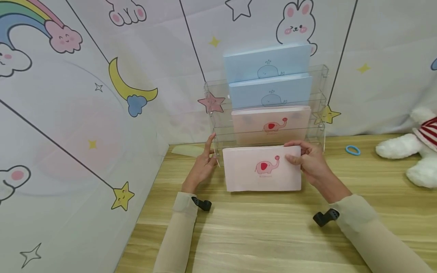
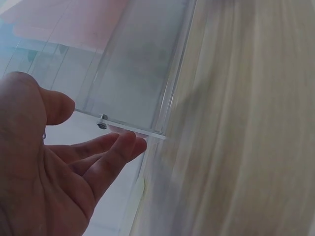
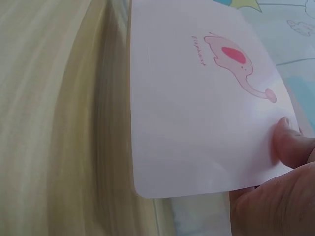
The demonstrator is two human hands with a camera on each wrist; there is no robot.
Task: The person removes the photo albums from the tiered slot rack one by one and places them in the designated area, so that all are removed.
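My right hand (image 1: 312, 163) pinches the upper right edge of a pink notebook (image 1: 239, 170) with a red elephant on its cover, thumb in front and fingers behind. In the right wrist view, the thumb (image 3: 290, 142) presses the pink cover (image 3: 197, 128). The notebook stands nearly upright in front of a clear tiered rack (image 1: 222, 140). At the rack's left side is my left hand (image 1: 202, 167), fingers extended against its edge. The left wrist view has those fingertips (image 2: 128, 137) beside the rack's corner (image 2: 157, 135). Another pink elephant notebook (image 1: 249, 129) stands in a tier behind.
Two blue whale notebooks (image 1: 246, 93) stand in the rack's upper tiers. A pale flat piece (image 1: 187, 151) lies left of the rack. On the right are a blue ring (image 1: 352, 150) and a white plush toy (image 1: 397, 147). A patterned curtain (image 1: 164, 57) hangs behind the wooden table (image 1: 259, 235).
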